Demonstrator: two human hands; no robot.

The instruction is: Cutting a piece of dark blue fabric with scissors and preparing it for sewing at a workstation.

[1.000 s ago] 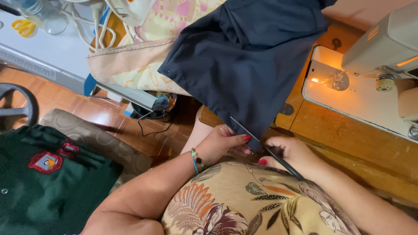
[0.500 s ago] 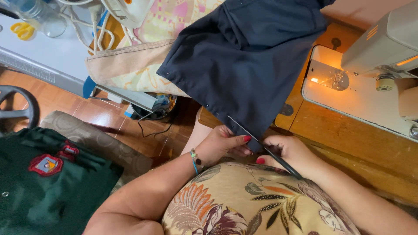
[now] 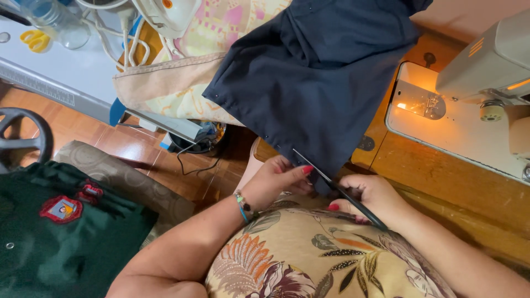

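Little has shifted over the last second. The left hand (image 3: pixel 276 179) has drawn its thumb and forefinger closer onto the lower edge of the navy cloth (image 3: pixel 326 83), and the red thumbnail now lies right against the dark slim tool (image 3: pixel 339 190), where it sat a little short of it before. The tool's pointed tip has slid slightly further up under the hem, just above that grip. The right hand (image 3: pixel 372 196) has curled a touch tighter round the tool's lower end. The hem beside the left grip looks slightly more gathered than it was.
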